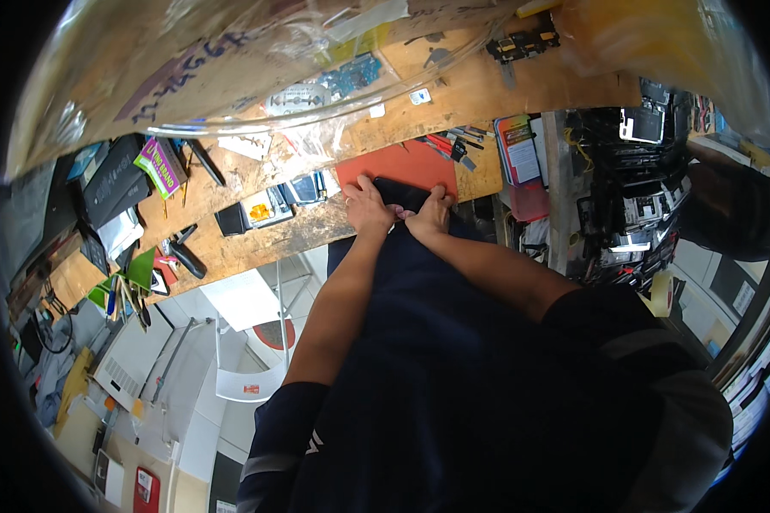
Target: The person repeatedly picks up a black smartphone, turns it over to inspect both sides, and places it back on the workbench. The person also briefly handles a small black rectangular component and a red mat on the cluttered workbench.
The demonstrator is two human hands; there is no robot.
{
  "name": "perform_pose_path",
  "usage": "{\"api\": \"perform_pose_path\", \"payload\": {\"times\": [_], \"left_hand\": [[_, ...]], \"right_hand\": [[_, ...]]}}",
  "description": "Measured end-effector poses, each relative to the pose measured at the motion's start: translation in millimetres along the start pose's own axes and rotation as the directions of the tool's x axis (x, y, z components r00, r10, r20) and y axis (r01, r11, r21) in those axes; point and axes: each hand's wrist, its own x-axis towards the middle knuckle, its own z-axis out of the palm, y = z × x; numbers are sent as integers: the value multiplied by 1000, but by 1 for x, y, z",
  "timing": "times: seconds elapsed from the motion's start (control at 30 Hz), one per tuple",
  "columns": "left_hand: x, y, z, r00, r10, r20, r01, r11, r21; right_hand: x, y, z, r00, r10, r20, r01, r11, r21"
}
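Black phone lies flat on red mat at the tabletop's front edge; mat prob. guards it from scratches. L hand, part-curled w/ fingers apart, is at the phone's left end; R hand, bent inward, is at its right end. Both seem placed to steady it; can't tell how firmly either grips. Small pink item, kind unclear, shows btwn hands. Hand tools lie twd the tabletop's far edge, prob. for quick R reach.
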Motion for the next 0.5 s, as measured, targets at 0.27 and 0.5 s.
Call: {"api": "perform_pose_path", "payload": {"times": [0.27, 0.5], "left_hand": [[-6, -12, -2, 994, 103, -45, -106, 991, -80], [-18, -81, -41, 902, 414, -123, -345, 519, -782]], "right_hand": [[-5, -4, -7, 1000, 26, 7, -26, 1000, 13], [-30, 0, -79, 775, -603, -189, 623, 680, 388]]}}
